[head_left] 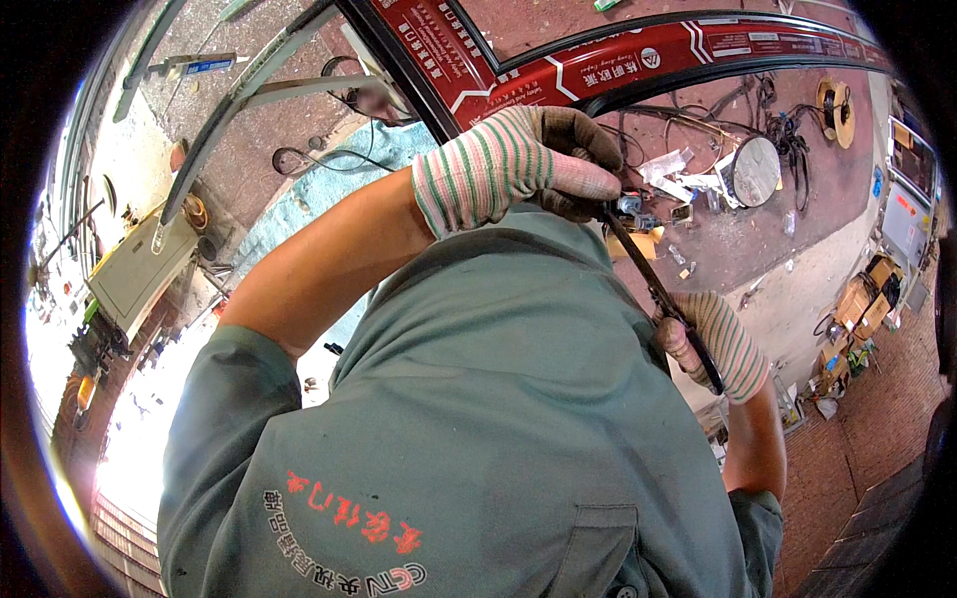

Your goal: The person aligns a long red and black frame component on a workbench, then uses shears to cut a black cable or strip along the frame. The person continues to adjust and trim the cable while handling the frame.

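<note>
Both my hands wear white knit work gloves with green and pink stripes and dark, worn palms. My left hand [538, 164] is closed, its thumb and fingers pinching the upper end of a thin black strip [646, 269]. The strip looks like rubber seal, but its exact kind is hard to tell. It slants down to my right hand [713, 344], whose fingers are curled around its lower part. Just beyond my left hand stands a black metal frame [588, 75] covered with red printed protective film.
Light blue cloth [299, 214] lies on the floor at left, near long metal profiles [239, 95]. Beyond the frame are a round white lid [755, 171], tangled black strips [788, 135] and a cable reel [835, 112]. Cardboard boxes [859, 304] stand at the right.
</note>
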{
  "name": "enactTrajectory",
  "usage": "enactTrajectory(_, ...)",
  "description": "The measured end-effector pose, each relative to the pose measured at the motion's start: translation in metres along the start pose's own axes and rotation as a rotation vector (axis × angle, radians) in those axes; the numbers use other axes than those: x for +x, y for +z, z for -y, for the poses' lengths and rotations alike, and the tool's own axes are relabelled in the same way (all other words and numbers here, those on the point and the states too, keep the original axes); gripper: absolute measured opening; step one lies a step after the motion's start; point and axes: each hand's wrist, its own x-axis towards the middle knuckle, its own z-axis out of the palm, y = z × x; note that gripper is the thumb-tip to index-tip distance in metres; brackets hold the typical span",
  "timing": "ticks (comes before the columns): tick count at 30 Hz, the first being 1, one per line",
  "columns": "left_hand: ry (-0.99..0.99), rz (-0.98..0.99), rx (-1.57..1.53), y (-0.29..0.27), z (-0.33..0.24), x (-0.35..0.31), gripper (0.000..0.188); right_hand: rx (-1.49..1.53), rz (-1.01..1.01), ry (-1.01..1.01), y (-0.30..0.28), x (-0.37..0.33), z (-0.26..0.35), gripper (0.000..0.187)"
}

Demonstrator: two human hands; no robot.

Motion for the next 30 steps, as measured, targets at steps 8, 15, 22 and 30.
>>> enactTrajectory(8,0.028,-0.011,0.021,-0.002,0.006,0.003,0.034,0.02,-0.047,-0.034,0.003,0.003,0.003,0.056)
enactTrajectory(15,-0.007,-0.038,-0.003,0.0,0.012,0.0,0.034,-0.043,-0.04,-0.066,0.003,0.005,0.002,0.054)
enactTrajectory(22,0.009,-0.066,0.025,0.008,0.011,-0.005,0.032,-0.311,0.004,-0.195,-0.009,0.002,-0.018,0.049)
enactTrajectory(30,0.213,-0.221,0.411,0.009,0.03,-0.026,0.05,-0.105,-0.074,-0.186,-0.009,0.003,-0.068,0.059)
